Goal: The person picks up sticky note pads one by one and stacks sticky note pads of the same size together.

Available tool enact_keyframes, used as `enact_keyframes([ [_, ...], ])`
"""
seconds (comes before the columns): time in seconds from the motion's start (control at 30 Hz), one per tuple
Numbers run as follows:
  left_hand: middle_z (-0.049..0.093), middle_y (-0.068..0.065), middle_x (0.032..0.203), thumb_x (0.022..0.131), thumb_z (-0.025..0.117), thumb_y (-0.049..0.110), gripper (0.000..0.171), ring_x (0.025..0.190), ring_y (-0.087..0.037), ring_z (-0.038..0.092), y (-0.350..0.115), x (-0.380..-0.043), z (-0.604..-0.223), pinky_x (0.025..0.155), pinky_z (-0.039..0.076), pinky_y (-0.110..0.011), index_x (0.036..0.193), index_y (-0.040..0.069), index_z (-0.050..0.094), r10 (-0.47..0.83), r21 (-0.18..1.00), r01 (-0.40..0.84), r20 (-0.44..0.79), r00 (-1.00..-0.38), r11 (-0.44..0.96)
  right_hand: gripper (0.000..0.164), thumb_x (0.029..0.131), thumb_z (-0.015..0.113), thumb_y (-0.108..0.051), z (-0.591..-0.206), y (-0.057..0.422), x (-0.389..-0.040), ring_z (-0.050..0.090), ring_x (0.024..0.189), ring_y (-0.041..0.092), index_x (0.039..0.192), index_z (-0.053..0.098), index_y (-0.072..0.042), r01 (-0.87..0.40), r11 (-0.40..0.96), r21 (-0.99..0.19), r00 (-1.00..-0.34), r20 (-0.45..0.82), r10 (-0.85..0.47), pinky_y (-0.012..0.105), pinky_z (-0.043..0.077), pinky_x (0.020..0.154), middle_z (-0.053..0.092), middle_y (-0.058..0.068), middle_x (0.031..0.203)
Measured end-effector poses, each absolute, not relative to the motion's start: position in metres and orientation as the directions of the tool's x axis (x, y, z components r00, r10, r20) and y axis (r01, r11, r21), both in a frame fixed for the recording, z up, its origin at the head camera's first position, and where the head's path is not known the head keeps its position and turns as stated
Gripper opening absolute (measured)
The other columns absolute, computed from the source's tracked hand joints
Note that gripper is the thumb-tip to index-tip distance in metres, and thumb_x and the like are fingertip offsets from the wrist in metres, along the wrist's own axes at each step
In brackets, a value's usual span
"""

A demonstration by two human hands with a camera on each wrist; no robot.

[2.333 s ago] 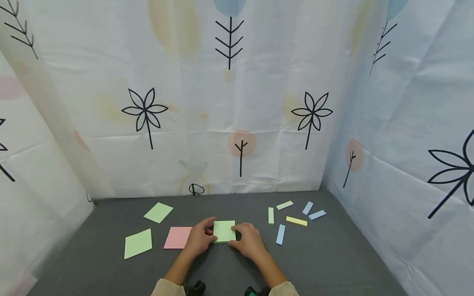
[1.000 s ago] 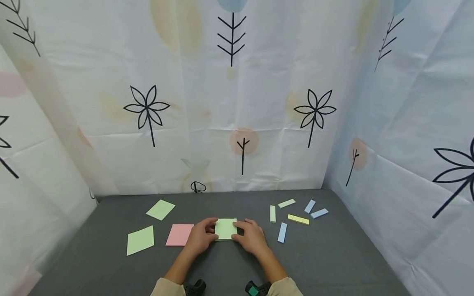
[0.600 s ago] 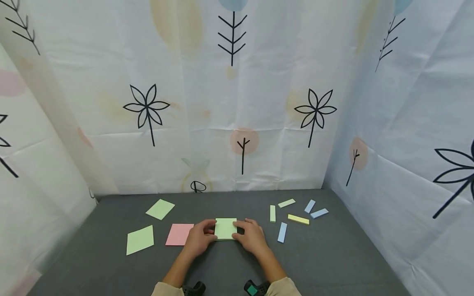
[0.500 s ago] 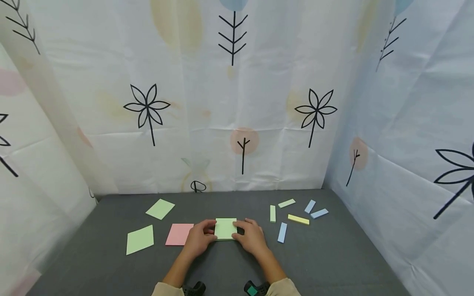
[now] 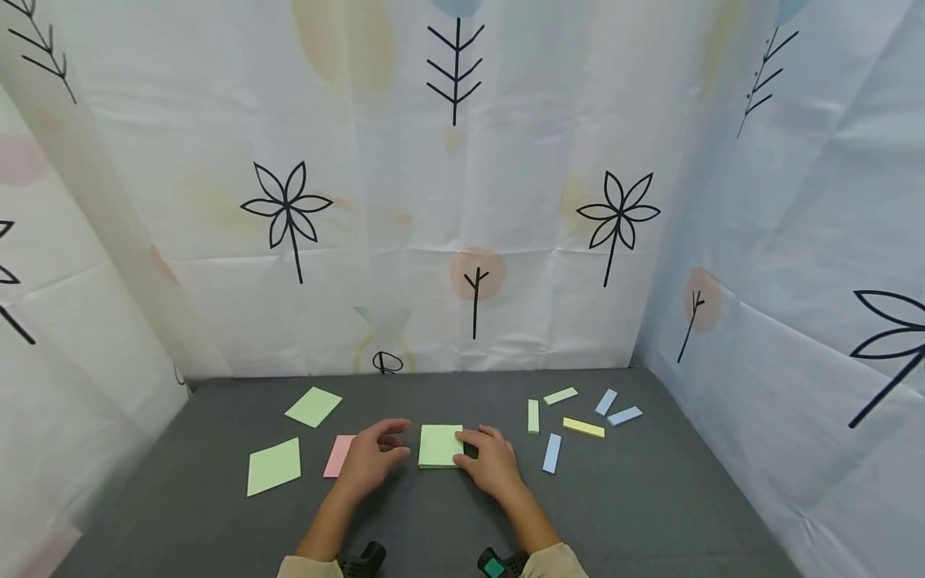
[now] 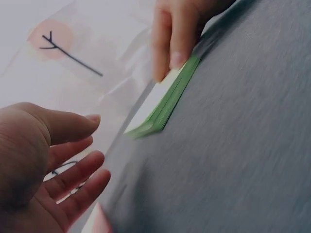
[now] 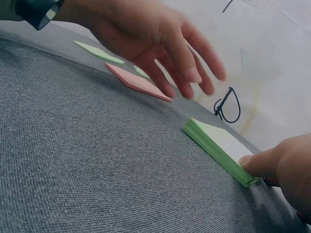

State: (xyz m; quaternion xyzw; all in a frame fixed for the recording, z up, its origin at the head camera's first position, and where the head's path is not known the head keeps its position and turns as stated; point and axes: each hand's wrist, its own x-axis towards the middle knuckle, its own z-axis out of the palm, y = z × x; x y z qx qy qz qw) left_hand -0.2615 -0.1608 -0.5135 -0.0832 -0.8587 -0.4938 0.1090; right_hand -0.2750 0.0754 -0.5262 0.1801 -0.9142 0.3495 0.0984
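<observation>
A square stack of light green sticky notes (image 5: 438, 446) sits on the grey table in front of me, its layered edges showing in the left wrist view. My right hand (image 5: 491, 461) holds the stack's right side; in the right wrist view the thumb (image 7: 265, 162) presses on a corner of the top. Just left of the stack my left hand (image 5: 370, 459) hovers apart from it, fingers spread and holding nothing. Partly covered by that hand is a pink sticky note pad (image 5: 336, 457), which lies flat on the table.
Two green sticky note squares (image 5: 274, 467) lie further left. At the right are scattered narrow strips: green ones (image 5: 533, 417), a yellow one (image 5: 584, 427) and several blue ones (image 5: 552, 453). A patterned white cloth (image 5: 390, 313) hangs behind and beside the table (image 5: 614, 514).
My left hand has let go of the green stack and moved left, over part of the pink pad. The right hand stays at the stack's right side.
</observation>
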Motion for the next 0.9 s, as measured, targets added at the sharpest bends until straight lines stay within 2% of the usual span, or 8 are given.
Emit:
enact_keyframes([
  [0.2,0.069,-0.003,0.113,0.079,0.079,0.004,0.04,0.102,-0.026,0.062,-0.187,-0.261,-0.515,0.088,0.048,-0.049,0.116,0.015,0.07,0.048,0.724,0.303,0.351,-0.935,0.62,0.039,0.085,0.075,-0.022,-0.525,0.076,-0.275,0.046,0.126,0.038,0.121,0.069,-0.01,-0.395,0.688,-0.609,-0.918,0.299,-0.262,0.062,0.035,0.094,0.065,0.009,0.123],
  [0.4,0.064,-0.01,0.122,0.075,0.081,0.01,0.039,0.117,-0.036,0.054,-0.215,-0.263,-0.519,0.098,0.037,-0.058,0.112,0.011,0.071,0.185,0.601,0.412,0.403,-0.896,0.685,0.039,0.085,0.075,-0.022,-0.525,0.075,-0.275,0.046,0.127,0.037,0.122,0.069,-0.011,-0.388,0.694,-0.606,-0.921,0.291,-0.261,0.061,0.035,0.094,0.065,0.008,0.124],
  [0.53,0.06,-0.016,0.128,0.073,0.084,0.021,0.042,0.122,-0.04,0.05,-0.231,-0.265,-0.523,0.099,0.035,-0.06,0.111,0.009,0.071,0.27,0.569,0.45,0.374,-0.887,0.688,0.039,0.085,0.075,-0.022,-0.525,0.075,-0.275,0.046,0.127,0.037,0.121,0.07,-0.012,-0.386,0.693,-0.609,-0.921,0.29,-0.259,0.061,0.035,0.094,0.065,0.008,0.124],
  [0.7,0.058,-0.017,0.129,0.07,0.085,0.031,0.049,0.124,-0.041,0.048,-0.245,-0.268,-0.525,0.1,0.035,-0.059,0.111,0.009,0.071,0.344,0.53,0.446,0.285,-0.895,0.721,0.039,0.085,0.075,-0.022,-0.526,0.075,-0.275,0.046,0.127,0.037,0.122,0.069,-0.011,-0.389,0.692,-0.608,-0.92,0.292,-0.261,0.062,0.034,0.094,0.065,0.009,0.124],
  [0.9,0.055,-0.016,0.135,0.071,0.083,0.029,0.045,0.128,-0.042,0.044,-0.254,-0.267,-0.518,0.102,0.032,-0.062,0.111,0.013,0.071,0.374,0.529,0.401,0.163,-0.913,0.748,0.038,0.085,0.075,-0.022,-0.527,0.074,-0.274,0.046,0.127,0.037,0.121,0.07,-0.012,-0.379,0.696,-0.61,-0.924,0.289,-0.249,0.062,0.034,0.095,0.065,0.008,0.123],
])
